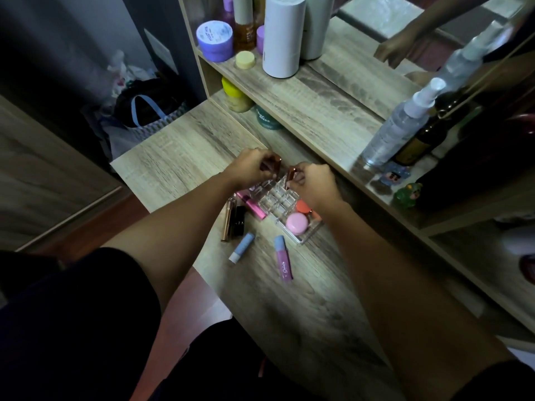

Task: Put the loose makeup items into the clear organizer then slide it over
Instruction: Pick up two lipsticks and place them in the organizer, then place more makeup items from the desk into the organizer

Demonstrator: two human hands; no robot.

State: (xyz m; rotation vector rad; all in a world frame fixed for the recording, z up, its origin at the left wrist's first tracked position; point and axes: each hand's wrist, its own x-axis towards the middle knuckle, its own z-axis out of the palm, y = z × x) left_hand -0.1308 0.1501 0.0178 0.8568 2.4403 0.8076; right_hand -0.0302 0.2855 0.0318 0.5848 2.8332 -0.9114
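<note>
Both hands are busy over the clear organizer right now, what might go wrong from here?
1. The left hand and right hand each lower a rose-gold tube into the clear organizer close together, so they may bump and miss a slot.
2. The organizer is light; pushing a tube in could tip it or spill the pink compact.
3. A forearm may sweep the loose pink tube off the desk's near edge.

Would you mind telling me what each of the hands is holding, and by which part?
Each holds a rose-gold tube over the clear organizer: the left hand grips one at its lower part, the right hand pinches the other mid-body.
</note>
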